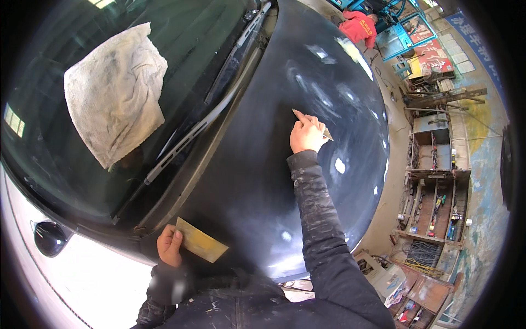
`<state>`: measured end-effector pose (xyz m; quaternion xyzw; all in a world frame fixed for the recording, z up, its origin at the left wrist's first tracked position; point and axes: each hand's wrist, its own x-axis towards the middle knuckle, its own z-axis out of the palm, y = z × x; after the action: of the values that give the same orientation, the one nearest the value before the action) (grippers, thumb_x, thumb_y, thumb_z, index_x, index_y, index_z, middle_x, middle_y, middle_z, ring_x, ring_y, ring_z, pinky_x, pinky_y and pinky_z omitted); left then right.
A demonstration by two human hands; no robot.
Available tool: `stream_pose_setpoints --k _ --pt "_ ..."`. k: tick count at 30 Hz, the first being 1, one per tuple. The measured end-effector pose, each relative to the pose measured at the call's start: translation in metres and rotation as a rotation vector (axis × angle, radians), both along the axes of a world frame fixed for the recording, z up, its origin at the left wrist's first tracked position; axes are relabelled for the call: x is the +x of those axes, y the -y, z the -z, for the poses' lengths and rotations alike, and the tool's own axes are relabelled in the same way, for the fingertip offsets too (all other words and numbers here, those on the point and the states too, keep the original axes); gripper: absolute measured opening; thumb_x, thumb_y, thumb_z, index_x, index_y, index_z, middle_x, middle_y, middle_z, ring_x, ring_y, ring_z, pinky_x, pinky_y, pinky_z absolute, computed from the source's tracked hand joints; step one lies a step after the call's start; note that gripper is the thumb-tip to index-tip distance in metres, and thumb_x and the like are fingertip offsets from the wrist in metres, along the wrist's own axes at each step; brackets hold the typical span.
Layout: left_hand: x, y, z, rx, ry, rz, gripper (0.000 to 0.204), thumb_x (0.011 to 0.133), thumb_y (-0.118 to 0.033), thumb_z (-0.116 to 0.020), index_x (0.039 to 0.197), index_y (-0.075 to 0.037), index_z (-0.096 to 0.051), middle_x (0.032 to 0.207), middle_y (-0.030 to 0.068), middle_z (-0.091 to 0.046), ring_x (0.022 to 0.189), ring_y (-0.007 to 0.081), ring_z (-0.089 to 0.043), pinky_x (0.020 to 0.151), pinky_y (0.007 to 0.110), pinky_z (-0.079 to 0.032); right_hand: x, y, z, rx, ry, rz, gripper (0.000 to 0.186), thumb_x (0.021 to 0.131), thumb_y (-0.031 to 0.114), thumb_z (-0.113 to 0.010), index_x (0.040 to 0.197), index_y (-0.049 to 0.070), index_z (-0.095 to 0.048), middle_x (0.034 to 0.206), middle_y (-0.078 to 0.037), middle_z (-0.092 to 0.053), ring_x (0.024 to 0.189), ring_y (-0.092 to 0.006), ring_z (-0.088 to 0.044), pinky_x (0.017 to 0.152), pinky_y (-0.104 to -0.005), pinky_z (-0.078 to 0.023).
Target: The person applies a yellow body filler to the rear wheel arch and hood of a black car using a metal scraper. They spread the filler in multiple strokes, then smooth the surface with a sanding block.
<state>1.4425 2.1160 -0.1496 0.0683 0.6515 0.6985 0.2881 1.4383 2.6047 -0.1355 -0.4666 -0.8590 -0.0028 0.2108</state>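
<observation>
Near the windshield-side corner of a dark car hood (257,142), my left hand (170,245) grips a flat, yellowish rectangular putty board (200,241) by its end, thumb on top. Farther out, my right hand (307,135) is over the middle of the hood, its index finger pointing forward. Its other fingers are curled round a thin putty spreader (328,134), of which only a small greyish corner shows. Whether the spreader touches the paint I cannot tell. Pale smeared patches (320,96) and bright reflections lie on the hood beyond this hand.
A crumpled whitish cloth (118,93) lies on the windshield, beside the wiper arm (205,120). At the left is a side mirror (50,238). Open metal tool trays (433,205) stand along the right. A person in red (359,27) bends beside blue machinery (402,41) at the back.
</observation>
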Motion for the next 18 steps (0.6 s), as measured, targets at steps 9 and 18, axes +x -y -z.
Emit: stream_pose_setpoints --k 9,18 --pt "-0.001 0.001 0.0 0.039 0.021 0.022 0.031 0.109 -0.031 -0.062 0.096 -0.003 -0.061 0.085 -0.0039 -0.061 0.08 0.0052 -0.05 0.074 0.023 -0.04 0.022 0.032 0.003 0.07 -0.05 -0.098 0.035 0.09 0.016 -0.065 0.114 0.035 -0.083 0.116 0.004 -0.071 0.117 -0.0236 -0.06 0.106 -0.0597 -0.037" --pt "-0.002 0.002 0.003 -0.012 -0.028 0.043 0.03 0.109 -0.031 -0.061 0.099 -0.002 -0.062 0.084 -0.0031 -0.061 0.08 0.0058 -0.051 0.074 0.024 -0.04 0.046 0.076 -0.02 -0.002 -0.024 -0.138 0.034 0.089 0.014 -0.063 0.108 0.033 -0.085 0.107 0.005 -0.072 0.111 -0.0254 -0.061 0.104 -0.0556 -0.041"
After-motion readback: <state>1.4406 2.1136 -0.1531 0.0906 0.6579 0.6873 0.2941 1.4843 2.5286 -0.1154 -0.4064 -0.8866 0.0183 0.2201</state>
